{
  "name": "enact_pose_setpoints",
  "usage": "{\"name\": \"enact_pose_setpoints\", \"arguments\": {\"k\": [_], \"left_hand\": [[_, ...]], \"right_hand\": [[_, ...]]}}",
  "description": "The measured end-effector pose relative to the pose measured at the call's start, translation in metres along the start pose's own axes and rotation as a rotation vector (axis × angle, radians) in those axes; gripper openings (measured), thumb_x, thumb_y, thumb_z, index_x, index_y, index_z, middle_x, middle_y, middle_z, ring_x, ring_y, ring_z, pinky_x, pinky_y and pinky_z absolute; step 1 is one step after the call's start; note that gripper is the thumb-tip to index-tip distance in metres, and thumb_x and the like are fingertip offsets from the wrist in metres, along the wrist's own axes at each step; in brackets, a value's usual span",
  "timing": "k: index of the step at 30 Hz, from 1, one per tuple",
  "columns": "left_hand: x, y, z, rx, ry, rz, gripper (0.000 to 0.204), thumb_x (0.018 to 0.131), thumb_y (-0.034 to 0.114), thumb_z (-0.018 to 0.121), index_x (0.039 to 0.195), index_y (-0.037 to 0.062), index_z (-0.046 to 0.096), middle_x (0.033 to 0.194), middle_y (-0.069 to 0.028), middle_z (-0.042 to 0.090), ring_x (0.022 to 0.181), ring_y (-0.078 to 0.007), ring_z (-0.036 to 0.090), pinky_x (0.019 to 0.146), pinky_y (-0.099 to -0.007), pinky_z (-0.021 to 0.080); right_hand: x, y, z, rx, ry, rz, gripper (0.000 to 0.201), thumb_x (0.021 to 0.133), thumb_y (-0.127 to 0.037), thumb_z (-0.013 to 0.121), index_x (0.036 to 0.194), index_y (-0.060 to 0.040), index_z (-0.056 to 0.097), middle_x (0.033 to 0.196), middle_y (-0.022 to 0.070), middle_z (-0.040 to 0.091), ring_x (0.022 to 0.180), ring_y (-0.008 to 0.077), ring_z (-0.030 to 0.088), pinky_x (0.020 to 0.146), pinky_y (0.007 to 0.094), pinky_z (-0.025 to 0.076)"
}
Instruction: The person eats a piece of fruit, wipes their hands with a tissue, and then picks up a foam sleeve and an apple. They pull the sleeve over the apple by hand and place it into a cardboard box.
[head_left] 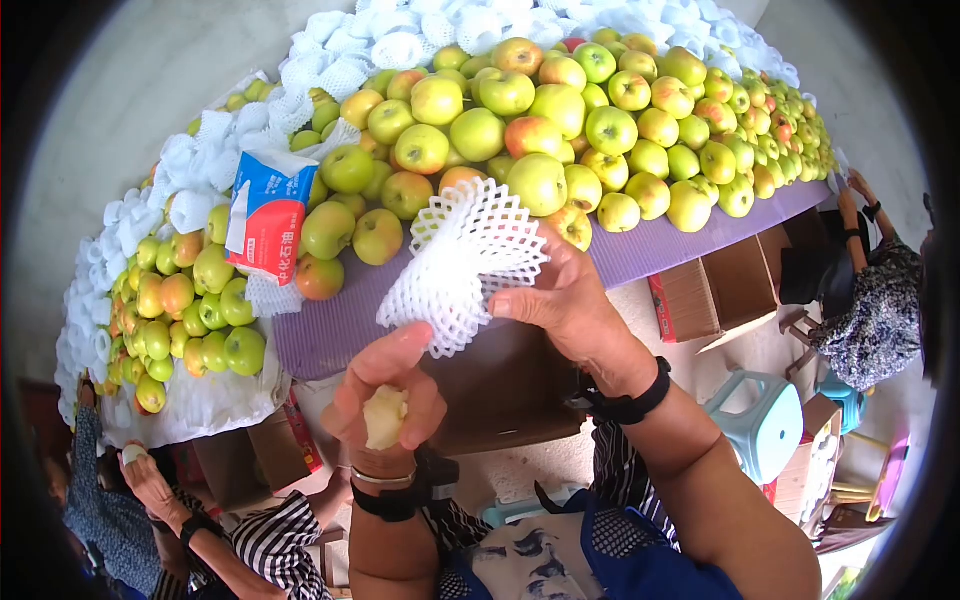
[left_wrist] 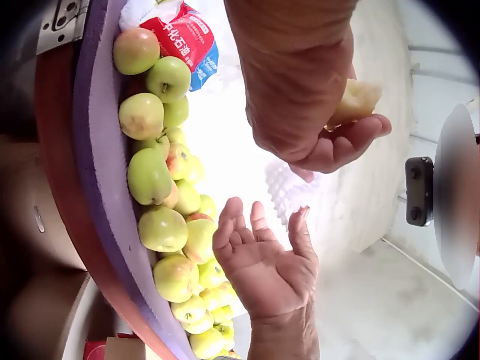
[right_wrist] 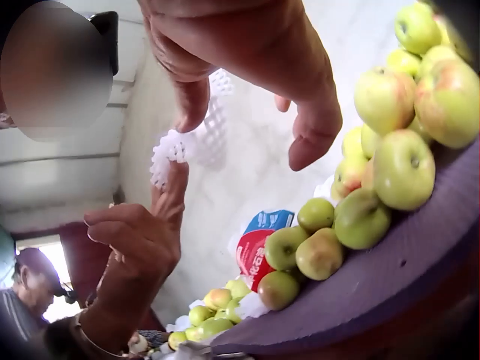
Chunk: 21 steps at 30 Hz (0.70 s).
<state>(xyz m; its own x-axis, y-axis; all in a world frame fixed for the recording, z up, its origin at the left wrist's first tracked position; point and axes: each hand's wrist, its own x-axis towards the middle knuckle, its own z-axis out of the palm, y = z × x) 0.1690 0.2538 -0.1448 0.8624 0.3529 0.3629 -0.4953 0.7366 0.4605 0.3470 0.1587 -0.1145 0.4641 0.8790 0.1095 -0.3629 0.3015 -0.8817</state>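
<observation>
In the head view, my left hand [head_left: 388,380] holds a pale, rough-surfaced piece of apple [head_left: 385,417] in its curled fingers. Its extended index fingertip meets the lower edge of a white foam net sleeve [head_left: 435,285], which flares open at the top. My right hand [head_left: 575,315] is at the sleeve's right side, thumb tip against its edge. Seen from the left wrist, the right hand's fingers [left_wrist: 234,221] are spread apart with the palm showing. Yellow-green apples [head_left: 540,185], some blushed red, lie piled just beyond the sleeve.
A red and blue packet [head_left: 270,215] rests on the apples at left. More foam sleeves [head_left: 400,40] heap behind them. Purple padding [head_left: 660,245] covers the table's edge. Open cardboard boxes [head_left: 510,390] stand below, with a light-blue stool [head_left: 755,420] at right. Other people work at both sides.
</observation>
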Motion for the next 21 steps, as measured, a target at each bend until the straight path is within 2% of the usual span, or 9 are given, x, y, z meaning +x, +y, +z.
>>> {"name": "enact_pose_setpoints", "arguments": {"k": [2,5,6,8,12,13,16,19,21], "left_hand": [[0.003,-0.007,0.000,-0.103,-0.057,0.002,0.076,0.086,0.043,0.046,0.130,-0.0145,0.021,0.098,-0.0250,0.054,0.048,-0.0121,0.045,0.042,-0.0245,0.034],[-0.001,-0.008,-0.004,-0.159,-0.051,-0.003,0.076,0.087,0.042,0.044,0.131,-0.0139,0.018,0.127,-0.0241,0.039,0.049,-0.0124,0.044,0.043,-0.0242,0.035],[-0.002,-0.006,-0.007,-0.156,-0.032,-0.001,0.076,0.087,0.042,0.044,0.131,-0.0138,0.017,0.135,-0.0227,0.032,0.049,-0.0125,0.044,0.044,-0.0242,0.035],[-0.002,0.000,-0.011,-0.133,-0.036,-0.035,0.076,0.088,0.042,0.043,0.131,-0.0137,0.017,0.138,-0.0206,0.027,0.051,-0.0127,0.045,0.045,-0.0245,0.035],[0.000,0.005,-0.007,-0.028,-0.011,-0.091,0.076,0.088,0.047,0.041,0.132,-0.0109,0.018,0.136,-0.0222,0.030,0.051,-0.0091,0.045,0.043,-0.0226,0.038],[0.000,0.005,-0.006,-0.020,-0.003,-0.092,0.076,0.088,0.047,0.041,0.132,-0.0109,0.018,0.137,-0.0223,0.030,0.051,-0.0092,0.045,0.043,-0.0228,0.038],[-0.003,0.009,-0.007,-0.009,0.018,-0.085,0.077,0.088,0.048,0.041,0.132,-0.0110,0.018,0.137,-0.0225,0.028,0.051,-0.0093,0.044,0.043,-0.0230,0.038],[-0.003,0.009,-0.007,-0.067,0.016,-0.090,0.079,0.087,0.049,0.042,0.132,-0.0121,0.017,0.137,-0.0222,0.028,0.051,-0.0100,0.044,0.043,-0.0234,0.036],[-0.003,0.008,-0.007,-0.129,0.020,-0.099,0.082,0.087,0.049,0.042,0.131,-0.0142,0.017,0.138,-0.0213,0.028,0.050,-0.0114,0.043,0.044,-0.0243,0.034]], "right_hand": [[0.000,0.009,-0.002,0.103,0.000,0.026,0.044,0.073,0.003,0.065,0.114,-0.0022,0.050,0.098,0.0027,0.059,0.092,0.0116,0.056,0.081,0.0267,0.047],[0.002,0.009,-0.008,-0.181,0.066,0.031,0.028,0.078,0.009,0.054,0.104,-0.0016,0.056,0.090,0.0012,0.061,0.084,0.0092,0.057,0.076,0.0237,0.047],[0.003,0.008,-0.009,-0.197,0.085,-0.046,0.028,0.078,0.010,0.053,0.103,-0.0018,0.057,0.090,0.0009,0.061,0.083,0.0087,0.057,0.075,0.0231,0.047],[0.005,0.005,-0.011,-0.225,0.122,-0.195,0.028,0.078,0.011,0.050,0.101,-0.0022,0.057,0.090,0.0002,0.061,0.080,0.0076,0.056,0.073,0.0218,0.046],[0.005,-0.014,-0.024,-0.690,0.089,-0.390,0.020,0.077,0.010,0.052,0.091,-0.0033,0.058,0.084,0.0019,0.060,0.079,0.0092,0.055,0.071,0.0210,0.043],[0.005,-0.016,-0.027,-0.684,0.124,-0.352,0.026,0.074,0.011,0.055,0.094,-0.0047,0.056,0.088,0.0035,0.060,0.082,0.0104,0.055,0.073,0.0237,0.044],[0.010,-0.035,-0.040,-0.789,0.132,-0.546,0.043,0.066,0.007,0.063,0.105,-0.0068,0.054,0.108,0.0075,0.055,0.099,0.0166,0.051,0.084,0.0316,0.042],[0.001,-0.058,-0.007,-1.089,0.060,-0.598,0.064,0.058,0.000,0.070,0.117,-0.0137,0.050,0.129,0.0126,0.039,0.119,0.0296,0.037,0.095,0.0405,0.033],[-0.002,-0.051,0.002,-1.290,0.022,-0.567,0.072,0.054,-0.004,0.073,0.120,-0.0187,0.048,0.134,0.0147,0.030,0.124,0.0364,0.027,0.098,0.0442,0.029]]}}
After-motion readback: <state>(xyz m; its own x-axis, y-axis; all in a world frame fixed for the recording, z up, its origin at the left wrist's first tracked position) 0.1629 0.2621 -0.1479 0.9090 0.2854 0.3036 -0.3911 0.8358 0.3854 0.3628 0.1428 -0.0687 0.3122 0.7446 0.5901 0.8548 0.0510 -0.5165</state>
